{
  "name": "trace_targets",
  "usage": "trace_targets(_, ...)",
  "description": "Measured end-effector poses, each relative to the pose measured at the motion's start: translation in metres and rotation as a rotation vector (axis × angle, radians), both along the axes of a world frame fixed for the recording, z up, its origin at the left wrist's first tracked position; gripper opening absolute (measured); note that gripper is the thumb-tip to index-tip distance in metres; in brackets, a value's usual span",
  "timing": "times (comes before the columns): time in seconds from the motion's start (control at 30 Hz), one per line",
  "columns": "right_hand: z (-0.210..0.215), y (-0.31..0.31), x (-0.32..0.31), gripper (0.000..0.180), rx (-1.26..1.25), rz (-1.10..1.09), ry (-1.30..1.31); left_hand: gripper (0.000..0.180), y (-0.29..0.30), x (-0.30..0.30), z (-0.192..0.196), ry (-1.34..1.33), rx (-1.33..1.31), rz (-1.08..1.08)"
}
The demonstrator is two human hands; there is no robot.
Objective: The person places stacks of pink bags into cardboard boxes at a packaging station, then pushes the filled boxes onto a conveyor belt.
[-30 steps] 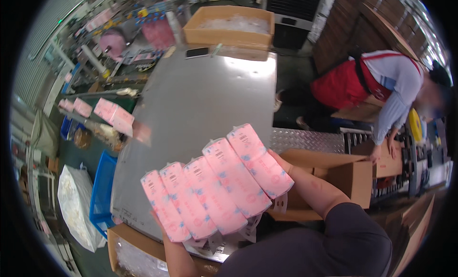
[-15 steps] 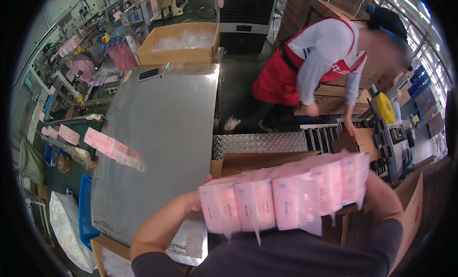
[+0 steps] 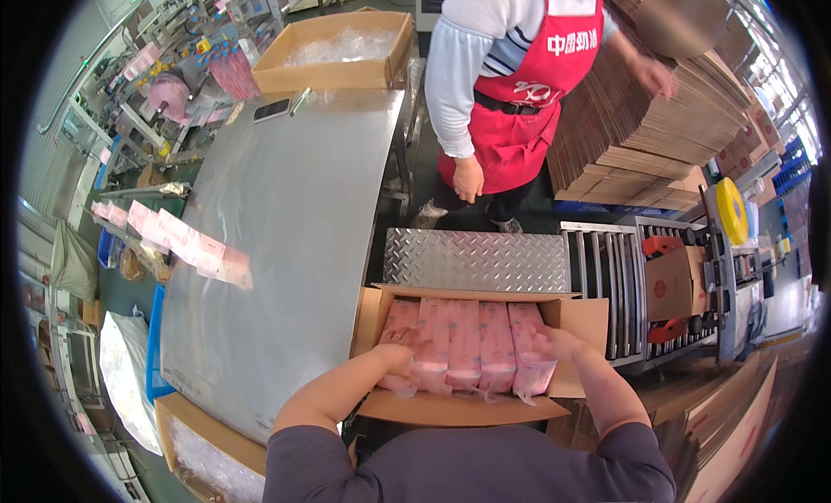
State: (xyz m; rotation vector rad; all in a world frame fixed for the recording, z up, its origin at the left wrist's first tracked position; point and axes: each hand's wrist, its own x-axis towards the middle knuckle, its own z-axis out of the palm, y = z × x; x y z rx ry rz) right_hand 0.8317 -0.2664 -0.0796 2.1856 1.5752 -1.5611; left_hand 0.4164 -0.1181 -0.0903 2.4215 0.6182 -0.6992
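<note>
Oblong pink packs (image 3: 464, 338) lowered into cardboard box (image 3: 590, 316).
Film-wrapped row lies between left hand (image 3: 396, 354) and right hand (image 3: 558, 343), both touching; grip unclear.

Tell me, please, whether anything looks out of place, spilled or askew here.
No spill is visible. The rightmost pink pack in the open carton seems slightly askew, angled outward from the others, and a phone on the metal table looks a little out of place among packing goods.
</note>
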Motion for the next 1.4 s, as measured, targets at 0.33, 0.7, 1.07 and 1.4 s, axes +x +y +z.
trace_targets(0.33, -0.055, -0.048, -0.068, 0.088, 0.069, 0.636, -0.284, 0.096, -0.047, -0.012, -0.049, 0.082, -0.076, 0.035)
trace_targets(0.7, -0.098, -0.038, -0.059, 0.083, -0.127, 0.928, -0.273, 0.053, 0.041, -0.036, 0.065, -0.796, -0.069, 0.583)
trace_targets(1.07, 0.099, 0.166, -0.287, 0.047, 0.593, 0.313, 0.278, 0.068, 0.14, -0.215, 0.16, -0.192, 0.484, 1.198)
trace_targets(1.4, 0.157, 0.232, -0.477, 0.088, 0.63, 0.658, -0.459, 0.09, 0.237, -0.346, 0.17, -0.439, 0.97, 1.519)
